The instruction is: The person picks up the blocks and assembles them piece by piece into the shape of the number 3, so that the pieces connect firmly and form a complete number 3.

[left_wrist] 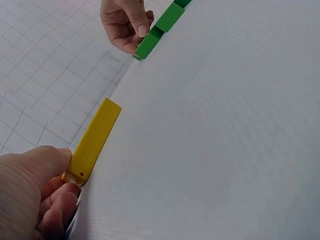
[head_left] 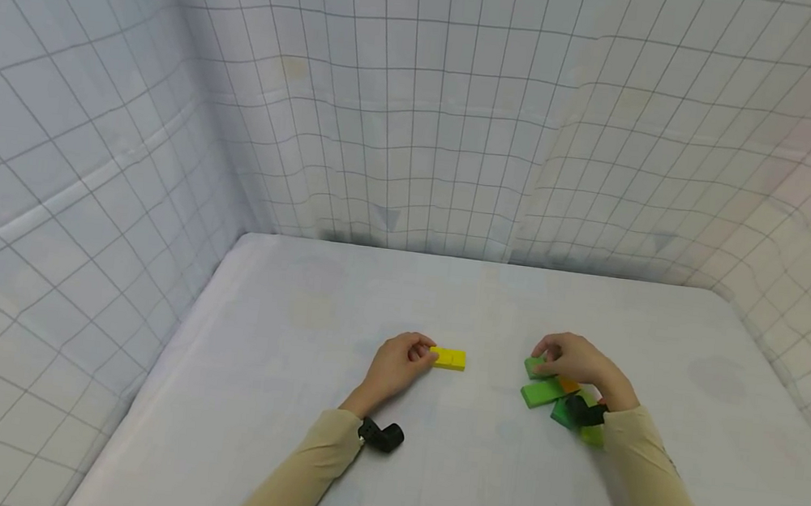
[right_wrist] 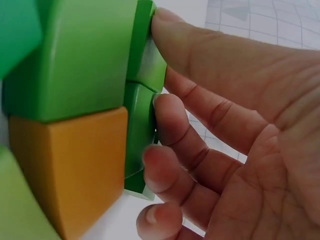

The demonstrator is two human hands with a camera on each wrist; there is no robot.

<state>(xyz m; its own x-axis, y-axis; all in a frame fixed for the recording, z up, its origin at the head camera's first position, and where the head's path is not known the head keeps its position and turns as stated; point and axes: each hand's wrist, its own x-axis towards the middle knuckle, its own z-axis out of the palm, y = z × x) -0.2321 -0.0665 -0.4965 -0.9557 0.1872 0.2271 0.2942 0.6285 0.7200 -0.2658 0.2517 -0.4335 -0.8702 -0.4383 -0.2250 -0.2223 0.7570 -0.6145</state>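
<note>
My left hand (head_left: 394, 366) pinches the left end of a yellow block (head_left: 450, 359) lying flat on the table; in the left wrist view the thumb presses on the block (left_wrist: 95, 142) and the fingers curl at its end. To the right, at the far side of a pile, my right hand (head_left: 580, 359) holds a small green block (head_left: 533, 368) between thumb and fingertips. Close in front of it lies a longer light green block (head_left: 541, 394). An orange block (right_wrist: 85, 170) sits beside the green ones, partly under the right hand in the head view.
Nearer the right wrist, the pile continues with a dark green block (head_left: 562, 414) and a yellow-green block (head_left: 591, 435), partly covered by the wrist camera (head_left: 584, 411). The white table (head_left: 285, 437) is bounded by a grid-patterned cloth (head_left: 454, 127) at back and sides.
</note>
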